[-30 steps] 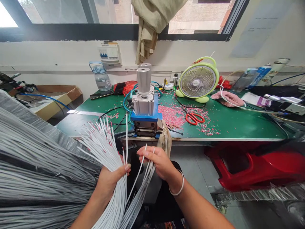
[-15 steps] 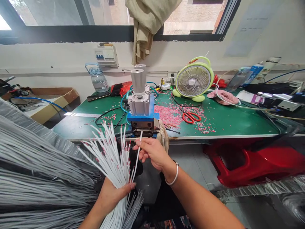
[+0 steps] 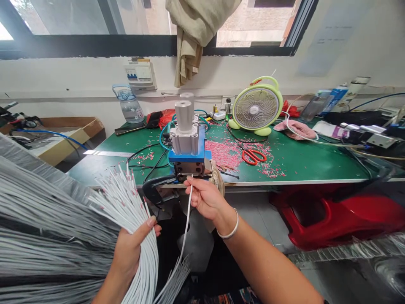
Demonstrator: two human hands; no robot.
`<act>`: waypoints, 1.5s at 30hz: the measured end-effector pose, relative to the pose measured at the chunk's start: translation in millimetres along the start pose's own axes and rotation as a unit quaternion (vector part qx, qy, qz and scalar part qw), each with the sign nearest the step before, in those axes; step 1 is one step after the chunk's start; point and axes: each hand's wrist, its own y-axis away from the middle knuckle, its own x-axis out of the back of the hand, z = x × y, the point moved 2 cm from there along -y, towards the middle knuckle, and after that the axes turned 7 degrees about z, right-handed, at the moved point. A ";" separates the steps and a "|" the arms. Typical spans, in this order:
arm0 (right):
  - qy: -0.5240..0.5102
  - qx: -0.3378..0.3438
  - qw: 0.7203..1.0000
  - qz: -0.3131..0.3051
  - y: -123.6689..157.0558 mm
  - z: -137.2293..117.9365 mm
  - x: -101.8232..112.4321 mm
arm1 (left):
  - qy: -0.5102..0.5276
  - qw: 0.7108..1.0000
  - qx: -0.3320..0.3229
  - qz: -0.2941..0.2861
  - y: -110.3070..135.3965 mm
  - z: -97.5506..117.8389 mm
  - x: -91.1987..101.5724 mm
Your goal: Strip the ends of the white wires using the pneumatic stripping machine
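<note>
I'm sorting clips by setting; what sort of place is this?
Probably a small wire-processing workshop: a metal machine with hoses stands at the green worktop's front edge, pinkish scraps litter the top, and the left hand grips a thick bundle of white wires.

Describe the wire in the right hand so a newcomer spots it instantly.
Find the green table, then the blue-and-silver machine at its front edge. Just before it, the right hand pinches one white wire. Its upper stretch runs alone, unlike the thick bundle in the left hand.

From the head (fairly near), forward and down over the hands point(image 3: 207, 198).
</note>
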 end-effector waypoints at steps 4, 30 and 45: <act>0.135 0.087 0.987 -0.015 1.2 2.9 10.0 | -0.007 0.999 0.047 -0.015 -0.1 -3.4 -1.1; -0.055 0.054 0.995 0.067 -2.1 1.3 -0.2 | 0.131 0.988 0.000 0.082 -17.4 50.0 -64.1; 0.079 0.044 0.989 -0.116 18.6 19.3 2.6 | -0.014 0.994 -0.033 -0.099 -1.5 3.3 -50.2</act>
